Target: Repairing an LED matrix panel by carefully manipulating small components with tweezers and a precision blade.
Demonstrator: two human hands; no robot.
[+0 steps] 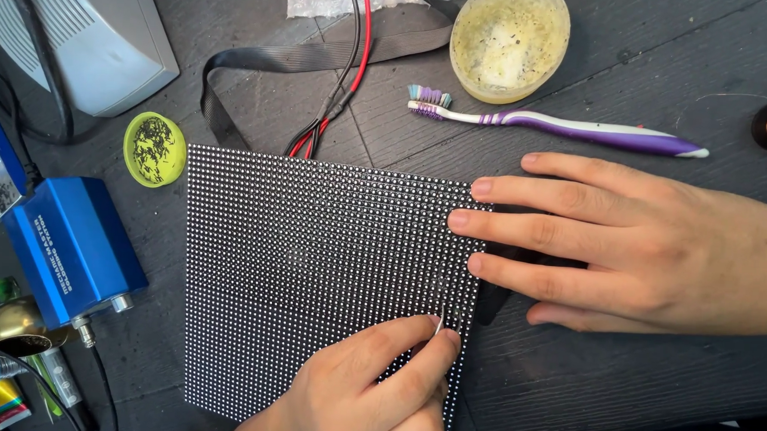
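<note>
A black square LED panel covered in rows of small white dots lies flat on the dark wooden table. My right hand comes in from the right and rests flat, palm down, with its fingertips pressing on the panel's right edge. My left hand reaches up from the bottom and pinches a thin metal pointed tool. The tool's tip touches the panel near its lower right side, just below my right fingertips.
Behind the panel lie a purple-and-white toothbrush, a yellowish round tub, red and black wires and a grey flat strap. On the left are a green lid of small black bits, a blue metal box and a grey device.
</note>
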